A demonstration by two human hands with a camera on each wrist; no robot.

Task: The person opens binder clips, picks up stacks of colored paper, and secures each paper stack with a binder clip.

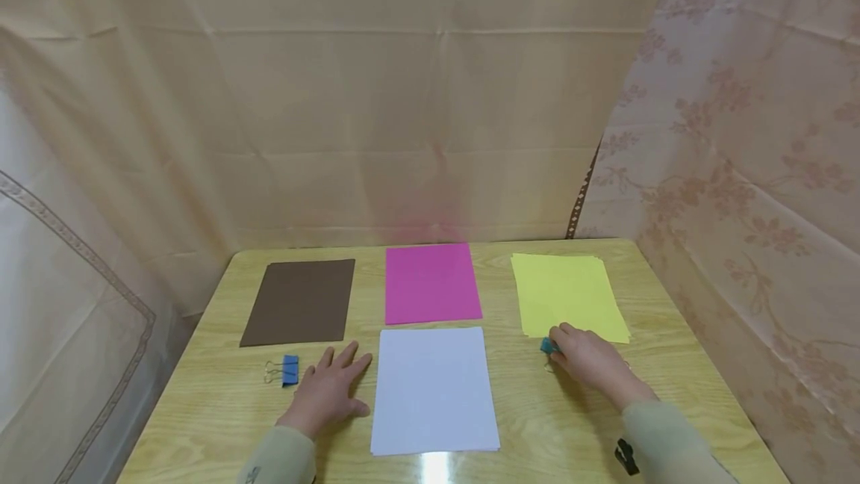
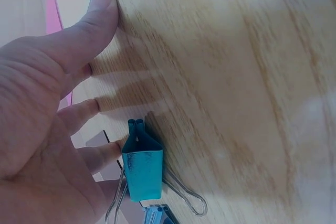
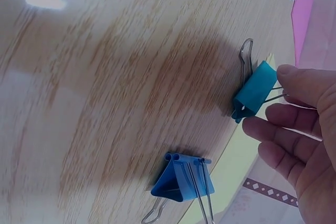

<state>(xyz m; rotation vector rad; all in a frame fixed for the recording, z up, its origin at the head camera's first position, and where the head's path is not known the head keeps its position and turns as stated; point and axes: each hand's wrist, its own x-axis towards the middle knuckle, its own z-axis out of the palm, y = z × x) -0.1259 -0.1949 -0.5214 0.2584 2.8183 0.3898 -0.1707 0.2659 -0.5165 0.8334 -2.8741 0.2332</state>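
Note:
My right hand (image 1: 591, 361) pinches a teal binder clip (image 3: 255, 92) by one wire handle, between thumb and fingers, at the near edge of the yellow paper stack (image 1: 567, 293). A blue binder clip (image 3: 181, 179) stands on the table close by, mostly hidden under that hand in the head view. With fingers spread, my left hand (image 1: 331, 391) rests on the table beside the white paper stack (image 1: 435, 391). In the left wrist view, another teal binder clip (image 2: 144, 174) stands near its fingers. Left of this hand lies a blue binder clip (image 1: 290, 370).
Along the back of the wood-grain table (image 1: 430, 473) lie a brown paper stack (image 1: 298, 302) and a magenta paper stack (image 1: 433, 284). Beige curtains (image 1: 403, 95) hang behind the table, and a floral curtain (image 1: 759, 170) hangs at the right. A small black item (image 1: 626, 456) shows by the right sleeve.

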